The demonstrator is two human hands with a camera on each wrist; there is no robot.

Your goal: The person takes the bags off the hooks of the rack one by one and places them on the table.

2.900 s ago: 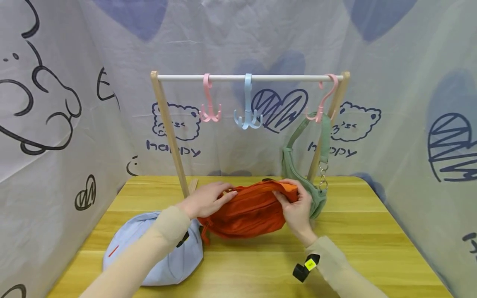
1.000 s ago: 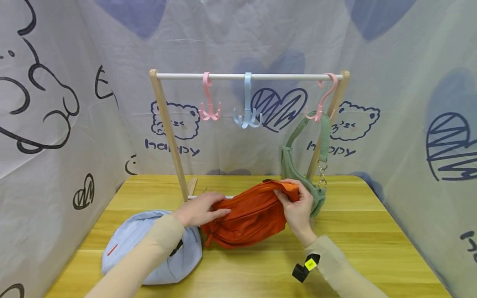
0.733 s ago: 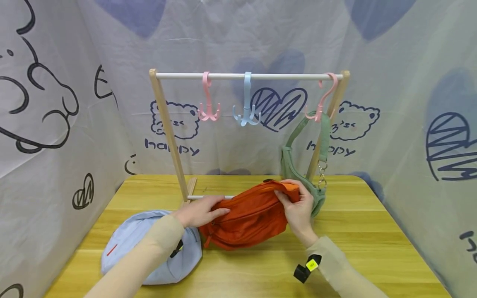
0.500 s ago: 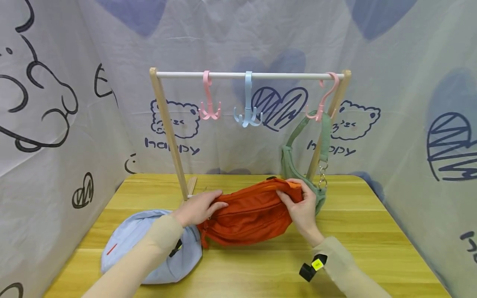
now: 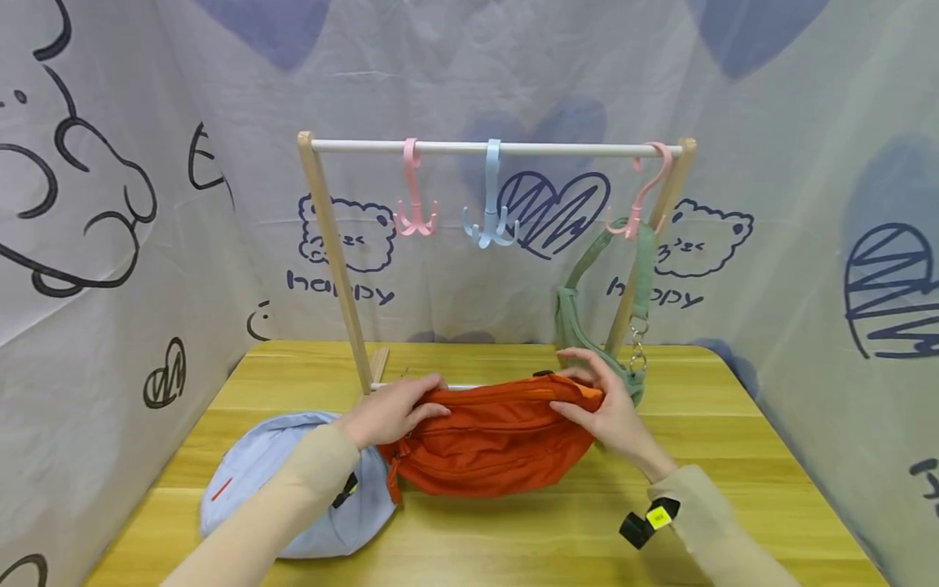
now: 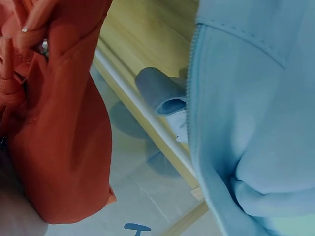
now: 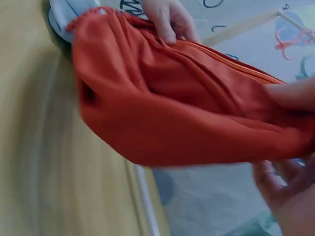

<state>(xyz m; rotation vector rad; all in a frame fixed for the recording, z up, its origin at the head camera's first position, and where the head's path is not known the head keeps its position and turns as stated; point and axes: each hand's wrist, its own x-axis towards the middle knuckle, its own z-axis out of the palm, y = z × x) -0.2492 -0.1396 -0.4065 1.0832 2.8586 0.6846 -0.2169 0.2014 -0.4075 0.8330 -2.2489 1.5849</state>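
Note:
A red-orange zippered crossbody bag (image 5: 499,444) is held up over the table, its long zip nearly level along the top. My left hand (image 5: 396,412) grips its upper left edge, thumb on the near face. At the right end my right hand (image 5: 612,408) pinches the bag, thumb in front and fingers behind the top edge. In the right wrist view the same bag (image 7: 147,108) fills the middle, with the thumb on its face. A light blue bag (image 5: 345,522) lies on the table under my left forearm, partly covered by it.
Behind stands a rack with a white rail (image 5: 572,149) and wooden posts. From it hang a pink hook (image 5: 414,204), a light blue hook (image 5: 490,212) and another pink hook (image 5: 638,212), which carries a green shoulder bag (image 5: 570,318). The wooden table (image 5: 734,489) extends right.
My right hand has shifted right and slightly down, lowering the red-orange bag's right end, so the bag now lies more level and spread wider. My left hand has moved slightly left and down.

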